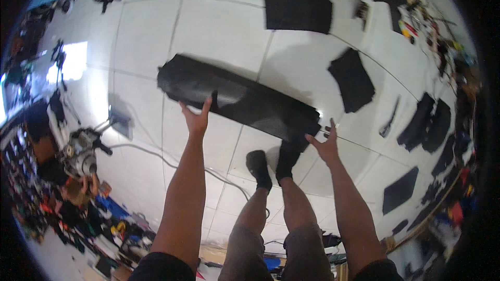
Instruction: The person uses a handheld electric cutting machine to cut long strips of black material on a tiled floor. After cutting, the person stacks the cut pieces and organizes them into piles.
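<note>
A long black sheet [234, 93], folded or loosely rolled, lies slantwise on the white tiled floor before me. At its near edge, left of the middle, my left hand [195, 120] reaches in with thumb and a finger spread apart. My right hand [327, 148] is at the sheet's right end, fingers apart, thumb close to its corner. Neither hand is closed round the material. One sock-covered foot [288, 161] is against the sheet's near right edge, and I cannot tell whether it presses on it. My other foot [257, 163] stands on the tiles.
Stacked black rectangles [298, 10] lie far off, with a shaped black stack [352, 80] nearer right. Curved black pieces [416, 122] and a slim dark tool [389, 117] lie farther right. Left stands a machine [83, 151]; a grey cable [208, 170] crosses the floor. Clutter lines both sides.
</note>
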